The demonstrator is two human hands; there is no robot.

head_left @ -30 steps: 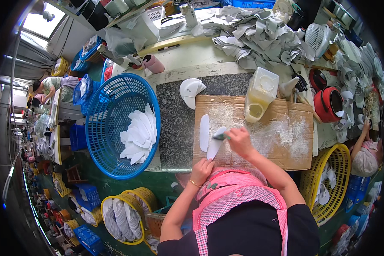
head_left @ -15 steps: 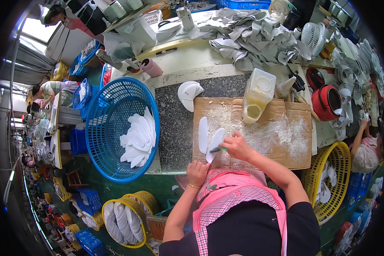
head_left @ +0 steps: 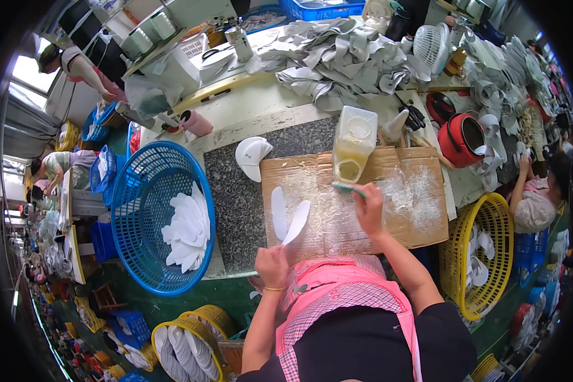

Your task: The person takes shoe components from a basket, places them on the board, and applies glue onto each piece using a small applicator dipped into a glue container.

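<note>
My left hand (head_left: pixel 272 266) pinches the lower end of a long white shoe-shaped piece (head_left: pixel 297 221) at the near edge of a cardboard sheet (head_left: pixel 414 226). Beside it, a second white piece (head_left: pixel 279 213) lies flat on the cardboard. In my right hand (head_left: pixel 369 207) is a green-handled brush (head_left: pixel 353 190), its tip close to the mouth of a cut-open translucent plastic bottle (head_left: pixel 354 135). Yellowish liquid shows inside that bottle. Left of the cardboard rests a small stack of white curved pieces (head_left: pixel 253 157).
A blue basket (head_left: pixel 122 245) with white pieces stands left, a yellow basket (head_left: pixel 504 254) right. Grey-white cut pieces (head_left: pixel 344 60) heap at the back. A red pot (head_left: pixel 459 140), scissors (head_left: pixel 411 114) and a pink thread cone (head_left: pixel 196 123) lie around. Another person (head_left: pixel 533 197) works at right.
My right hand has moved from the white piece rightward and away from me to the bottle, carrying the brush. My left hand still holds the piece's end. The whole view has shifted slightly.
</note>
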